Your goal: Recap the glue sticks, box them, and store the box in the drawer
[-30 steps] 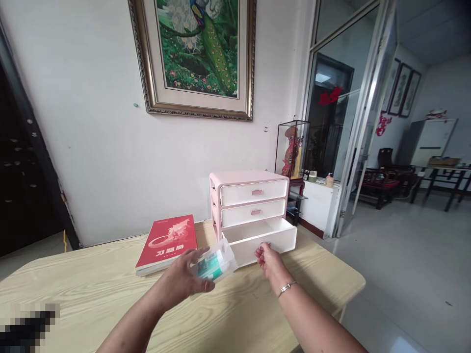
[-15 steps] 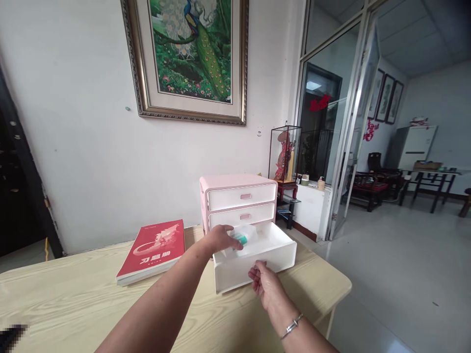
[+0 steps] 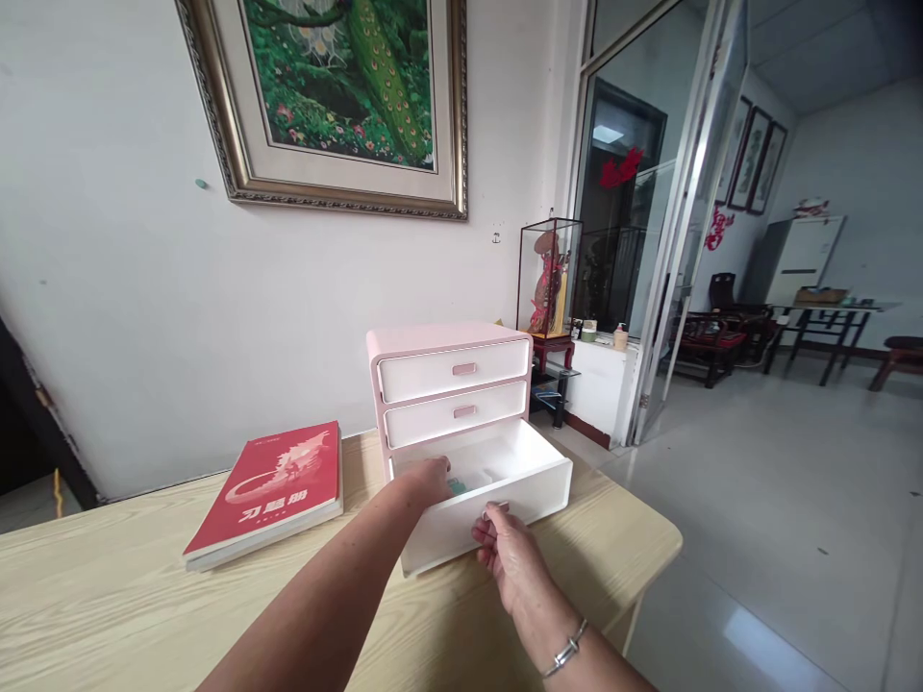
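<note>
The bottom white drawer [image 3: 490, 524] of a small pink drawer unit [image 3: 447, 336] is pulled out over the table. My left hand [image 3: 431, 479] reaches down inside it, fingers curled and partly hidden by the drawer front. By its fingertips, low in the drawer, is a translucent thing with a teal patch [image 3: 457, 487]; its kind is unclear, and my left hand appears to hold it. My right hand [image 3: 509, 553], a silver bangle at the wrist, has its fingers curled at the middle of the drawer front, where they cover any handle. Both upper drawers are closed.
A thick red book [image 3: 270, 485] lies on the pale wooden table [image 3: 115, 586], left of the unit. Behind is a white wall with a framed peacock picture [image 3: 338, 106]. A glass case with a figure [image 3: 549, 284] stands at the back right, near a glass door.
My left hand has lowered the translucent thing from above the drawer's rim down into the drawer. My right hand stays at the drawer front. The view has tilted down slightly.
</note>
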A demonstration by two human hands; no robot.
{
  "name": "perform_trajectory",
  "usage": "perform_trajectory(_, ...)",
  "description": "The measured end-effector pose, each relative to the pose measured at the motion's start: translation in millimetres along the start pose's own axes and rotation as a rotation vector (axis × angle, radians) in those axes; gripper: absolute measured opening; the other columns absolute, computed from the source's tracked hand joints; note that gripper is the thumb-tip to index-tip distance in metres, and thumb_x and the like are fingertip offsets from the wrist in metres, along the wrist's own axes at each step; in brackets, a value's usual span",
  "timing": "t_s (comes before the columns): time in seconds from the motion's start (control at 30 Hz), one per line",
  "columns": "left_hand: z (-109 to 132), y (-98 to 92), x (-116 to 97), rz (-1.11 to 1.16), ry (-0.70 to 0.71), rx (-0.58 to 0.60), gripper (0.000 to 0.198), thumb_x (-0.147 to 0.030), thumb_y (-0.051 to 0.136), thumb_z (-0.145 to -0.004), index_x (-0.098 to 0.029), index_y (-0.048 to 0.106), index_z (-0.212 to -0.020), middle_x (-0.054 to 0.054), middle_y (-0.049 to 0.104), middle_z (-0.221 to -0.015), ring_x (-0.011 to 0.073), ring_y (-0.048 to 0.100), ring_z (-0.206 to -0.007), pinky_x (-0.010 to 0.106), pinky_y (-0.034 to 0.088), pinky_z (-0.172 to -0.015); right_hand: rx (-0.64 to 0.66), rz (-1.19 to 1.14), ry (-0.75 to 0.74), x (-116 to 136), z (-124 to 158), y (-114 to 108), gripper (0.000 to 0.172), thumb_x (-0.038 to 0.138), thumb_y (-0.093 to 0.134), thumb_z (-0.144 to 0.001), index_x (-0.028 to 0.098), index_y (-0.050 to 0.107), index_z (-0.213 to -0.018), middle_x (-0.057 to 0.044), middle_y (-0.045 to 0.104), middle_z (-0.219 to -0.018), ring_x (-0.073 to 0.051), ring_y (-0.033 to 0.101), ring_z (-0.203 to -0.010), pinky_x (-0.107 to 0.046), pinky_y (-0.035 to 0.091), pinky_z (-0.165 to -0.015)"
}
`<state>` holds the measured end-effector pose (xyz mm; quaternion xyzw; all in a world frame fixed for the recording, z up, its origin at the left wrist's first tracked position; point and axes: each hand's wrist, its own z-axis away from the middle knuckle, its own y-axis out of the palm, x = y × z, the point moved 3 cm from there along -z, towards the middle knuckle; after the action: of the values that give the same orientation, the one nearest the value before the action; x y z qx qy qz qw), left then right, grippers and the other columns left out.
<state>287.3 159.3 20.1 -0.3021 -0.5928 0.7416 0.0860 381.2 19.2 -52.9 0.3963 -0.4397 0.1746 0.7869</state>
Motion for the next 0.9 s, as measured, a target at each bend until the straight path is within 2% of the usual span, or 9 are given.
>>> perform_trajectory(0.17,18,-23.6,-7,0.025,0.018,-0.073,0.061,-0.043,0.078,-0.073,-0.022,0.06,-0.126,0.01,0.069,-0.118,0.028,0.065,-0.107,0.033,0.05,-0.091,0.007,-0.035,0.005,1,-2,2,0.018,0.032,0.068,-0.076,0.018,0.057,-0.079,0.0,0.064,-0.068,-0.014,0.064,-0.062,-0.02,0.045,-0.045)
perform_trajectory(0.3,62,-49.9,-6,0.06,0.05,-0.289,0.048,-0.045,0.054,-0.089,-0.023,0.057,-0.131,0.01,0.063,-0.13,0.0269,0.063,-0.111,0.034,0.048,-0.094,0.01,-0.067,0.015,9,-11,11,0.018,0.029,0.069,-0.078,0.018,0.056,-0.078,0.001,0.063,-0.066,-0.013,0.064,-0.06,-0.019,0.046,-0.045)
perform_trajectory(0.37,95,-53.5,1,0.13,0.103,-0.491,0.039,-0.043,0.045,-0.094,-0.024,0.061,-0.123,0.007,0.062,-0.13,0.0224,0.067,-0.098,0.032,0.051,-0.086,0.021,-0.097,0.033,11,-20,20,0.017,0.028,0.068,-0.081,0.017,0.056,-0.077,0.001,0.062,-0.064,-0.012,0.063,-0.057,-0.02,0.049,-0.048)
perform_trajectory(0.4,114,-50.7,6,0.187,0.137,-0.589,0.036,-0.043,0.044,-0.094,-0.024,0.063,-0.118,0.007,0.063,-0.126,0.0208,0.068,-0.092,0.03,0.053,-0.079,0.024,-0.107,0.041,12,-26,25,0.017,0.027,0.068,-0.082,0.017,0.055,-0.076,0.001,0.061,-0.063,-0.012,0.062,-0.056,-0.021,0.05,-0.049)
perform_trajectory(0.47,149,-34.0,21,0.277,0.196,-0.659,0.035,-0.045,0.044,-0.094,-0.023,0.064,-0.114,0.007,0.064,-0.121,0.0202,0.067,-0.09,0.026,0.055,-0.065,0.019,-0.11,0.057,12,-39,36,0.019,0.027,0.067,-0.084,0.017,0.055,-0.074,0.001,0.06,-0.061,-0.012,0.061,-0.054,-0.022,0.051,-0.05)
perform_trajectory(0.53,181,-8.5,40,0.311,0.221,-0.646,0.034,-0.045,0.044,-0.095,-0.025,0.063,-0.113,0.008,0.063,-0.122,0.0213,0.066,-0.093,0.025,0.056,-0.061,0.015,-0.104,0.068,11,-50,48,0.022,0.027,0.069,-0.085,0.018,0.054,-0.072,0.002,0.058,-0.059,-0.012,0.06,-0.053,-0.022,0.053,-0.052)
perform_trajectory(0.63,216,31.5,71,0.312,0.212,-0.572,0.031,-0.047,0.045,-0.095,-0.029,0.066,-0.108,0.009,0.064,-0.12,0.0231,0.067,-0.095,0.027,0.06,-0.067,0.019,-0.099,0.075,9,-64,65,0.023,0.028,0.066,-0.087,0.018,0.053,-0.072,0.002,0.058,-0.058,-0.011,0.06,-0.054,-0.022,0.055,-0.056)
perform_trajectory(0.77,235,61.8,102,0.349,0.179,-0.493,0.028,-0.049,0.046,-0.094,-0.032,0.067,-0.1,0.007,0.066,-0.112,0.022,0.067,-0.091,0.027,0.06,-0.071,0.0,-0.079,0.074,9,-75,79,0.023,0.029,0.064,-0.089,0.018,0.053,-0.073,0.002,0.057,-0.057,-0.011,0.059,-0.053,-0.022,0.055,-0.056)
perform_trajectory(0.9,232,62.3,103,0.355,0.157,-0.47,0.028,-0.045,0.042,-0.097,-0.029,0.065,-0.099,0.008,0.066,-0.109,0.0178,0.066,-0.076,0.025,0.056,-0.065,0.004,-0.06,0.057,10,-81,85,0.023,0.029,0.067,-0.087,0.018,0.053,-0.073,0.001,0.059,-0.06,-0.011,0.06,-0.055,-0.022,0.056,-0.058)
